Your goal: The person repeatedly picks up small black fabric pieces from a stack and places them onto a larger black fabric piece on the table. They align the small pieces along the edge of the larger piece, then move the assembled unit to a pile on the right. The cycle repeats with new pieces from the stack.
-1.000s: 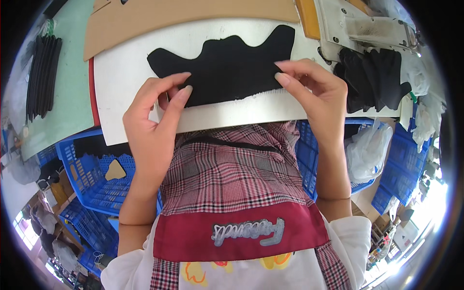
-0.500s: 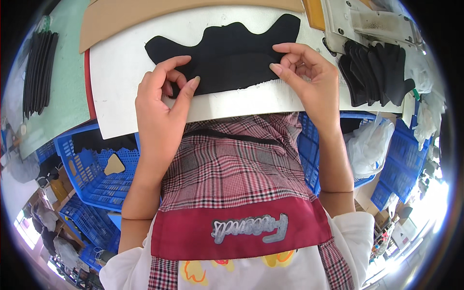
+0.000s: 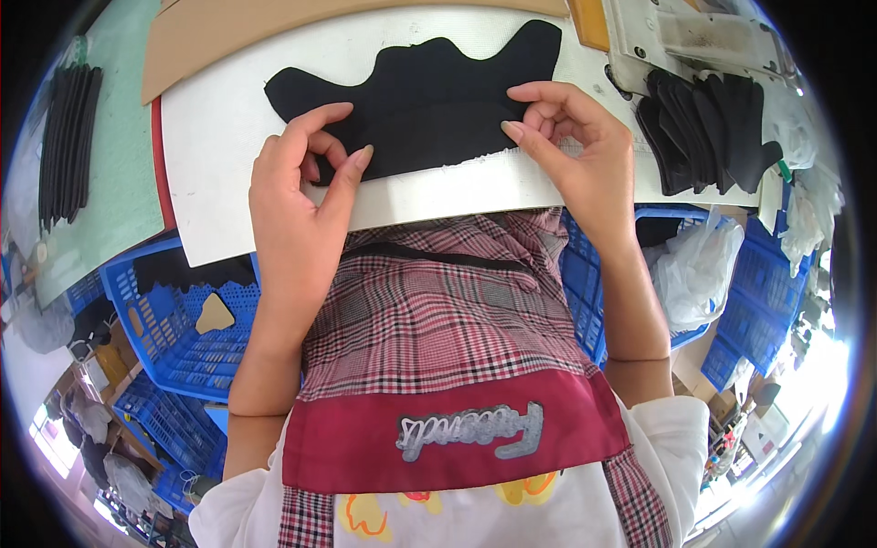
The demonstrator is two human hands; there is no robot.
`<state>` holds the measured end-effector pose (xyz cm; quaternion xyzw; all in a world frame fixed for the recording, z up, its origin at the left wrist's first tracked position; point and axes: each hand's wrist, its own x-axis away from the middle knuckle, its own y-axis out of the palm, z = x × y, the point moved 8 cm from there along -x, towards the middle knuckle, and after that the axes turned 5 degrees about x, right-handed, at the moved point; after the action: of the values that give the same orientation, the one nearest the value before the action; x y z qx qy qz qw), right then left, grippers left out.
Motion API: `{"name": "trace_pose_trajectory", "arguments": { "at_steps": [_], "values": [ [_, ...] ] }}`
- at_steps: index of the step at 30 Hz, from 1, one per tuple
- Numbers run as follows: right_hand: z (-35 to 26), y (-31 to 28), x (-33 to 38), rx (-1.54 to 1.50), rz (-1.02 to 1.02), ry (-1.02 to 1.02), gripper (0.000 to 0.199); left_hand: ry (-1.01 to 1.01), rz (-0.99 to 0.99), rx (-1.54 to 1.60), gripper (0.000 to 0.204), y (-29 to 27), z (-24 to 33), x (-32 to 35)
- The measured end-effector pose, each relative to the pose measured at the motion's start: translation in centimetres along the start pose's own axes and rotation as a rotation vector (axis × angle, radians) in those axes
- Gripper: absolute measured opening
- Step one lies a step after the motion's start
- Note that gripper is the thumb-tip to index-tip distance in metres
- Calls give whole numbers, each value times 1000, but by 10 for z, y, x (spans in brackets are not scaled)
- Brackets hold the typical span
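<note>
A black fabric piece [image 3: 429, 100] with a wavy top edge lies flat on a white board [image 3: 210, 183] at the table's near edge. My left hand [image 3: 297, 196] rests on the piece's lower left part, thumb and forefinger pinching its near edge. My right hand [image 3: 575, 151] pinches the same near edge at the lower right, fingers curled. A thin white layer shows under the black piece along that edge.
A stack of black cut pieces [image 3: 708, 128] lies at the right beside a grey sewing machine [image 3: 694, 41]. Black strips [image 3: 64, 146] lie on a green mat at the left. Brown cardboard [image 3: 274, 27] sits behind the board. Blue crates [image 3: 183, 320] stand below the table on both sides.
Both hands have slid slightly along the near edge of the black piece and tightened into pinches. The piece stays flat on the board.
</note>
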<state>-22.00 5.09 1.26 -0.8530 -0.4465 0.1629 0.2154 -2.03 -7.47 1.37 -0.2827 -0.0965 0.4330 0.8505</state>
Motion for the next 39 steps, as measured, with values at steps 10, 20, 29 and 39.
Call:
{"name": "trace_pose_trajectory", "arguments": {
  "at_steps": [10, 20, 29, 39],
  "values": [
    [1, 1, 0, -7, -21, 30, 25, 10, 12, -30, 34, -1, 0, -1],
    [-3, 2, -2, 82, 3, -19, 20, -3, 31, -23, 35, 1, 1, 1],
    [-10, 6, -10, 207, -68, -57, 29, 446, -307, -167, 88, 84, 74, 28],
    [-68, 44, 26, 730, 43, -474, 57, 395, -258, -536, 104, 24, 4, 52]
  ]
}}
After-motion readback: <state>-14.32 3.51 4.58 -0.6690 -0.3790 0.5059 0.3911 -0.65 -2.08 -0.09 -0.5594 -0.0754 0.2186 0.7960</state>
